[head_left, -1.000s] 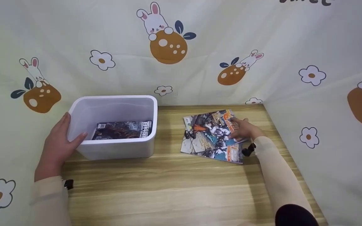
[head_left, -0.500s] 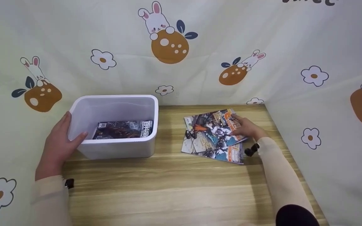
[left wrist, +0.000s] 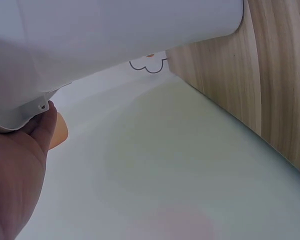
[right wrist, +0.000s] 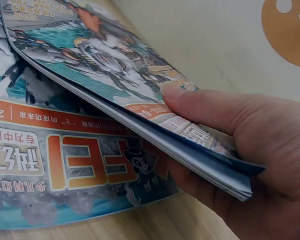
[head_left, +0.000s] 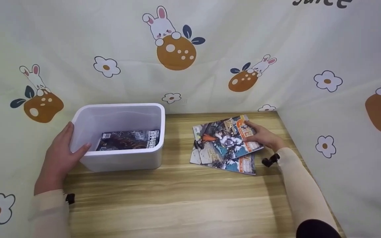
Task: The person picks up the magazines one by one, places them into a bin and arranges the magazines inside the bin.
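Upper magazine (head_left: 226,139), long axis crosswise, masthead (head_left: 245,130) rightward, pinched by right hand (head_left: 267,137)

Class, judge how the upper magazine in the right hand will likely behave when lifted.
The upper magazine would probably flex, being thin. Its pages may fan, as the cover parts from them at one edge. Its far end might droop, since the right hand pinches only one side.

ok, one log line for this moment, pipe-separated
left hand: grips white bin at rim | right hand: pinches upper magazine, gripped edge raised | lower magazine: on table, partly covered | dark-covered magazine: inside white bin
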The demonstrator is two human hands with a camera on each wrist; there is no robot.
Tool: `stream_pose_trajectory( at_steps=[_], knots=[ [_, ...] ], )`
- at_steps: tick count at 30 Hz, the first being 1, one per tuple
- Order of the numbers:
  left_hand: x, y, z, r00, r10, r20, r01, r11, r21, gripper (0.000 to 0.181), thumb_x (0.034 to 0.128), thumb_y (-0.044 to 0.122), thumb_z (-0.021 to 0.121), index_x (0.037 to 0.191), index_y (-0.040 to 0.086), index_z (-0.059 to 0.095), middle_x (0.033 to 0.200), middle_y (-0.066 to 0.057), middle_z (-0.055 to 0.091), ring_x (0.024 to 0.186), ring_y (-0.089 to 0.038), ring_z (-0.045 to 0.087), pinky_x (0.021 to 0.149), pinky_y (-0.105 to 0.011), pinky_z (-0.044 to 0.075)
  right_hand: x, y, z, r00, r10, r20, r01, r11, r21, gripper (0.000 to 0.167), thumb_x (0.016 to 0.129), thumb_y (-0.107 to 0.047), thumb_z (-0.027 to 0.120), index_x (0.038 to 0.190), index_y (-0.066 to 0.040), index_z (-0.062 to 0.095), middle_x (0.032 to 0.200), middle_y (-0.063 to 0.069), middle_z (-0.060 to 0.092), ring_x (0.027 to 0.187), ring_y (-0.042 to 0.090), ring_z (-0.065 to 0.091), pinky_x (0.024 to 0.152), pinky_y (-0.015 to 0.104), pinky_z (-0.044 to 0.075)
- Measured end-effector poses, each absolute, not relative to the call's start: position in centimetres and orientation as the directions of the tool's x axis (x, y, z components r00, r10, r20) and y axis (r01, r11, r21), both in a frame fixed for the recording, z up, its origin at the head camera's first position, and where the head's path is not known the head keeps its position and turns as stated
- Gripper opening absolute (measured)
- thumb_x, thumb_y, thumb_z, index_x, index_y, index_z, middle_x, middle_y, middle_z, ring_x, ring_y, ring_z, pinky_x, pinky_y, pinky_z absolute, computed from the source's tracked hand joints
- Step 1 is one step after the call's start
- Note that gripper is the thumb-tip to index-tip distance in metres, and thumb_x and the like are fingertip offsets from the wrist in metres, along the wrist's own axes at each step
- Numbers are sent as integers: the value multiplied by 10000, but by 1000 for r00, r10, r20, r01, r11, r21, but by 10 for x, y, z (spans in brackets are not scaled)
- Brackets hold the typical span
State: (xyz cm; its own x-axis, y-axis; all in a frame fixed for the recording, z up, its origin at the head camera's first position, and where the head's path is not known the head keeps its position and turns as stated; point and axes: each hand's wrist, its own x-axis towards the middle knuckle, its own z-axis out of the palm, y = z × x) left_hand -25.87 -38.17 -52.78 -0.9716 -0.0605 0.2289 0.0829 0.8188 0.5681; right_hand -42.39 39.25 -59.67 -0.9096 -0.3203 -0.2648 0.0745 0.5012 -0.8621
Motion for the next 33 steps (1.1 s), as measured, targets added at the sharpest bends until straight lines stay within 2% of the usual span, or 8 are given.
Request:
stream_pose_trajectory(
  at_steps=[4, 8, 12, 15, 19, 22, 27, 33],
  knots=[
    [-259, -382, -528, -975, -65, 215, 71, 819, 569, 1053, 1050, 606, 664, 1796, 166, 66, 1845, -184, 116, 1656, -542, 157, 1226, -843, 169, -423, 393, -598, -898, -332, -289, 140, 407, -903, 1096, 952, -133, 890, 1797, -207, 195, 1731, 279, 308, 1137, 336, 693, 906, 354, 652],
    [-259, -382, -530, -975, -68, 210, 66, 819, 569, 1057, 1050, 608, 663, 1796, 164, 61, 1843, -194, 117, 1651, -551, 162, 1222, -848, 172, -420, 393, -600, -888, -341, -307, 189, 337, -922, 1056, 967, -104, 869, 1793, -207, 220, 1675, 291, 362, 1098, 286, 712, 882, 356, 669],
    [-261, -382, -531, -975, -64, 212, 69, 820, 568, 1052, 1053, 601, 658, 1795, 153, 62, 1841, -200, 120, 1648, -555, 167, 1224, -848, 175, -417, 393, -602, -875, -356, -328, 217, 317, -923, 1008, 977, -116, 860, 1783, -198, 260, 1713, 252, 330, 1263, 281, 646, 963, 336, 641],
    [-261, -382, -530, -975, -64, 211, 70, 819, 570, 1051, 1055, 602, 655, 1795, 153, 58, 1842, -199, 113, 1651, -551, 160, 1226, -845, 170, -415, 391, -602, -866, -368, -338, 227, 311, -923, 983, 981, -122, 851, 1777, -194, 280, 1767, 220, 270, 1412, 371, 562, 1074, 350, 588],
    [-261, -383, -529, -972, -63, 227, 80, 819, 568, 1040, 1058, 567, 668, 1792, 126, 79, 1835, -216, 132, 1648, -551, 173, 1242, -831, 174, -415, 387, -602, -861, -399, -315, 185, 331, -925, 997, 987, -123, 842, 1783, -162, 243, 1827, 205, 137, 1615, 434, 305, 1221, 386, 454],
    [-260, -384, -529, -970, -64, 236, 84, 821, 565, 1027, 1059, 537, 675, 1789, 108, 93, 1830, -225, 145, 1646, -553, 183, 1249, -826, 180, -416, 384, -603, -863, -405, -302, 162, 343, -925, 1013, 981, -115, 848, 1784, -146, 231, 1835, 191, 123, 1634, 402, 256, 1199, 351, 463],
    [-261, -383, -530, -971, -69, 227, 75, 820, 567, 1026, 1062, 544, 672, 1791, 121, 87, 1832, -221, 140, 1645, -554, 183, 1240, -832, 185, -416, 381, -604, -868, -389, -308, 182, 329, -927, 1017, 963, -86, 857, 1781, -169, 258, 1825, 172, 171, 1486, 395, 461, 973, 281, 600],
    [-261, -383, -532, -971, -77, 228, 70, 817, 573, 1022, 1061, 560, 664, 1795, 146, 85, 1838, -200, 138, 1649, -545, 182, 1237, -834, 186, -414, 376, -604, -871, -389, -299, 162, 349, -923, 1006, 962, -132, 871, 1777, -189, 285, 1845, 184, 74, 1582, 431, 350, 1003, 271, 584]
  ],
)
